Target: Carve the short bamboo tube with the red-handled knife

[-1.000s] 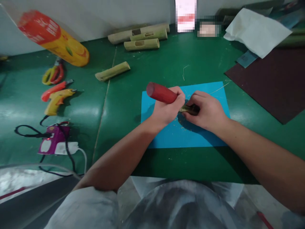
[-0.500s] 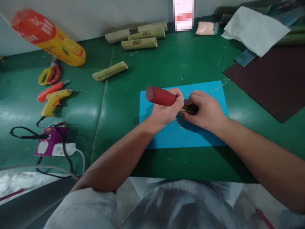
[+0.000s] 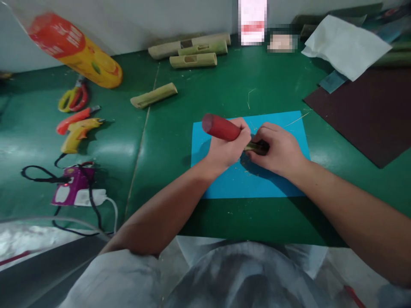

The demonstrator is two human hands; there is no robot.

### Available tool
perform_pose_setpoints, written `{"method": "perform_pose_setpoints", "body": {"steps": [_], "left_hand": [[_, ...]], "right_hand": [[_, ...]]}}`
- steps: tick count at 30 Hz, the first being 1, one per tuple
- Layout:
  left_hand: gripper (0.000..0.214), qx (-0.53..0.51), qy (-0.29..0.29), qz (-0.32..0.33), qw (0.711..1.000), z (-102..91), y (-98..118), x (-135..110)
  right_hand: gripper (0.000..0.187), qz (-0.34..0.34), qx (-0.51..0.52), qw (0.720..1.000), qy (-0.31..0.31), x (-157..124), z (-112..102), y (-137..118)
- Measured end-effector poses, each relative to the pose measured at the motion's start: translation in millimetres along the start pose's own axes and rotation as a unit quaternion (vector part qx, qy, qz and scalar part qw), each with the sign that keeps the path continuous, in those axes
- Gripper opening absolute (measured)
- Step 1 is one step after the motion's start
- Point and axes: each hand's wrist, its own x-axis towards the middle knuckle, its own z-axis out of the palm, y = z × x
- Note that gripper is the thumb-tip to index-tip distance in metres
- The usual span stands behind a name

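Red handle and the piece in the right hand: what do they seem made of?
Red handle: perhaps painted wood or plastic, smooth with a low sheen. Piece: probably bamboo, greenish-brown with a faint shine, though the right hand hides much of it.

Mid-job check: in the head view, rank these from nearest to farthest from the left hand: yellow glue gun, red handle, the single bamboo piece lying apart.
1. Red handle: gripped in the left hand.
2. Single bamboo piece: beyond the hand, to its left.
3. Yellow glue gun: farther over to the left.
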Motion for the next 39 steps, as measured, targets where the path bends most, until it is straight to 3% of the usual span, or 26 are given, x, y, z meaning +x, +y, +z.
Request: {"method": "perform_pose_setpoints", "body": {"steps": [10, 18, 24, 39], "left_hand": [[0.023, 0.029, -0.043, -0.005, 0.999, -5.2, 1.4, 0.3], [0.023, -0.027, -0.086, -0.041, 0.995, -10.1, 11.8, 1.6], [0.026, -0.017, -0.003, -0.031, 0.999, -4.4, 2.8, -1.4], [0.026, 0.018, -0.050, -0.009, 0.999, -6.3, 1.5, 1.3]], "right_hand": [[0.020, 0.006, 0.005, 1.000, -0.017, -0.7, -1.6, -0.3], [0.023, 0.023, -0.009, 0.999, -0.027, -0.8, -4.0, -6.3], [0.019, -0.001, -0.010, 1.000, -0.021, -0.6, -3.6, -1.8], [0.020, 0.014, -0.002, 0.999, -0.029, -1.0, -3.5, -6.2]]}}
